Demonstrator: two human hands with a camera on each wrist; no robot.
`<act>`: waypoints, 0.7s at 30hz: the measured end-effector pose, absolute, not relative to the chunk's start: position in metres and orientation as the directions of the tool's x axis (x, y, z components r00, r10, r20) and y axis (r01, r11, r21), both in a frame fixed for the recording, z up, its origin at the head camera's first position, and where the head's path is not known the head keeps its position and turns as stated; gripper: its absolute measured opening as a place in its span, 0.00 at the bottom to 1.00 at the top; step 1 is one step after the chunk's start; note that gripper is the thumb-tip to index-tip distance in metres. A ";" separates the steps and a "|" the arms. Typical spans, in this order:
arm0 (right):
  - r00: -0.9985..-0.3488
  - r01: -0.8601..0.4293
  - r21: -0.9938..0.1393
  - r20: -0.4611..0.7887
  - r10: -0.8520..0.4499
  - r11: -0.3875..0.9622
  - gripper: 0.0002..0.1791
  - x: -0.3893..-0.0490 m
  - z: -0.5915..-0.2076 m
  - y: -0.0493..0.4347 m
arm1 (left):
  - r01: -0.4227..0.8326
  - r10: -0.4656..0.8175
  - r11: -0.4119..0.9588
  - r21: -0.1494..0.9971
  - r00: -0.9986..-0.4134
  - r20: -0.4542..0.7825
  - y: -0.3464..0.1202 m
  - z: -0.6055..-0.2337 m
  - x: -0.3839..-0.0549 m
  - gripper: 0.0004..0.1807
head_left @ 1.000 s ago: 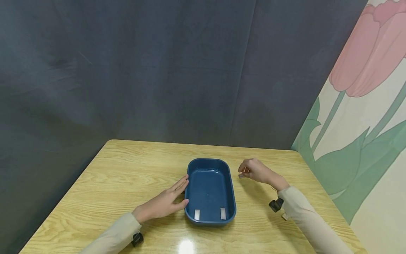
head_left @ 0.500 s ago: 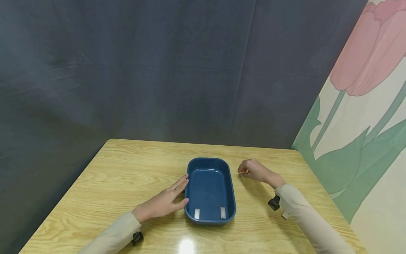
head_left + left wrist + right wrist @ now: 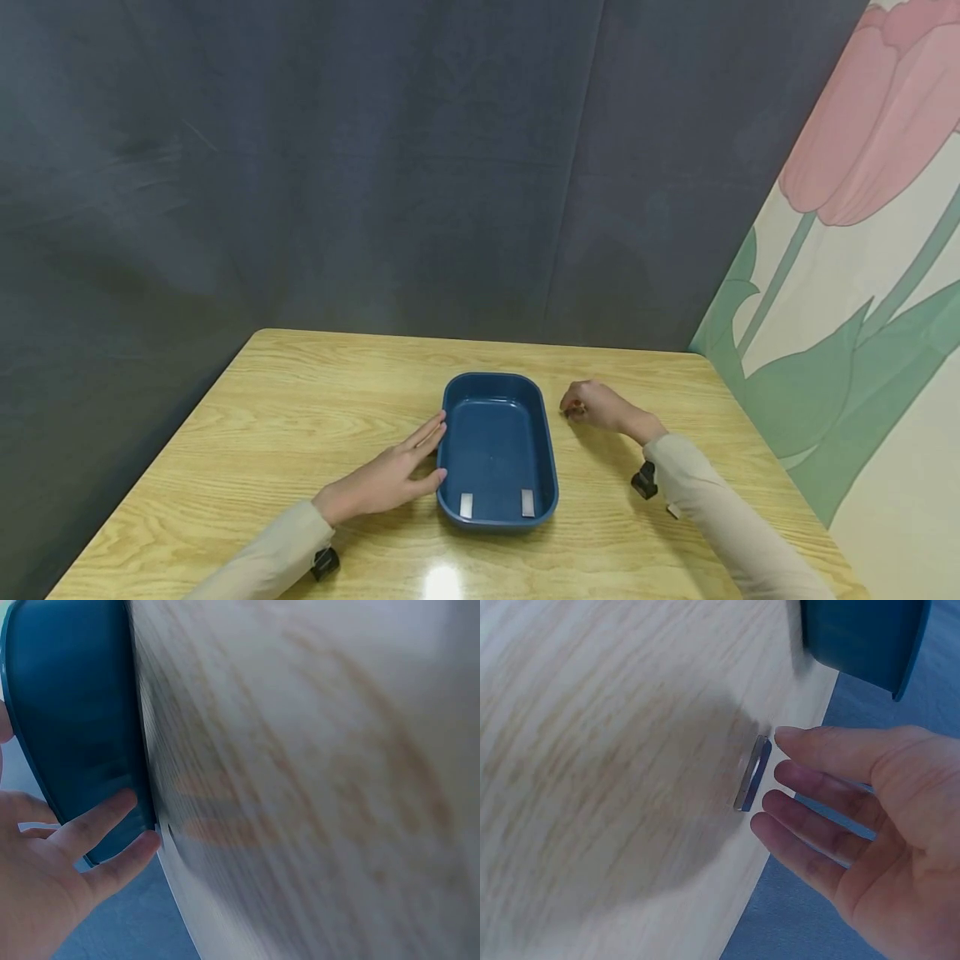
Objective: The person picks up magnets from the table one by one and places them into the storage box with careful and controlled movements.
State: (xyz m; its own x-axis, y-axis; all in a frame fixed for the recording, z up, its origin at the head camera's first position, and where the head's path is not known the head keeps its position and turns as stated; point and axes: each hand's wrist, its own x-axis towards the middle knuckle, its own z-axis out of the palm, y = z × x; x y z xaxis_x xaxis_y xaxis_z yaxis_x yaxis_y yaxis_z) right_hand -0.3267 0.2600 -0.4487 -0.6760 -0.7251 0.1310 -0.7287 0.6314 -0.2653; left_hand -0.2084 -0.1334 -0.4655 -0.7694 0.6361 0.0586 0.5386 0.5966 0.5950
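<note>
A blue rectangular tub (image 3: 498, 527) stands on the wooden table. My left hand (image 3: 386, 481) rests its spread fingers against the tub's left side; the left wrist view shows fingertips (image 3: 124, 802) on its outer wall (image 3: 75, 705). To the right of the tub, my right hand (image 3: 600, 406) reaches down to the table. In the right wrist view, a small flat bar (image 3: 753, 774), silvery along one edge and dark blue on its face, lies on the table just in front of my loosely bent fingers (image 3: 810, 847). A narrow gap shows between bar and fingertips.
Two small pale rectangular pieces (image 3: 467, 505) lie at the near end inside the tub. Another pale piece (image 3: 673, 510) lies beside my right forearm, partly hidden by the sleeve. A dark curtain (image 3: 420, 183) hangs behind the table; a painted wall (image 3: 847, 375) borders the right.
My right hand has lowered and shifted slightly left and nearer, about the small bar. My left hand and the tub have stayed in place.
</note>
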 end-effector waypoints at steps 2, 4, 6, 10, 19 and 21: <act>-0.679 -0.726 -0.265 0.129 -0.723 0.635 0.10 -0.329 -0.450 0.260 | 0.537 0.636 0.595 0.599 -0.769 0.058 -0.133 -0.465 -0.209 0.40; -0.680 -0.726 -0.262 0.129 -0.722 0.636 0.10 -0.330 -0.452 0.261 | 0.535 0.636 0.595 0.600 -0.769 0.056 -0.133 -0.465 -0.209 0.40; -0.676 -0.730 -0.256 0.131 -0.726 0.634 0.10 -0.331 -0.455 0.261 | 0.533 0.635 0.596 0.600 -0.771 0.054 -0.133 -0.465 -0.209 0.40; -0.667 -0.738 -0.255 0.133 -0.733 0.625 0.10 -0.331 -0.458 0.262 | 0.528 0.633 0.597 0.604 -0.772 0.050 -0.134 -0.465 -0.207 0.40; -0.662 -0.746 -0.230 0.145 -0.736 0.625 0.09 -0.332 -0.459 0.262 | 0.529 0.635 0.590 0.611 -0.771 0.054 -0.133 -0.465 -0.206 0.40; -0.647 -0.760 -0.217 0.152 -0.747 0.613 0.09 -0.333 -0.459 0.261 | 0.528 0.635 0.589 0.612 -0.771 0.054 -0.133 -0.464 -0.206 0.40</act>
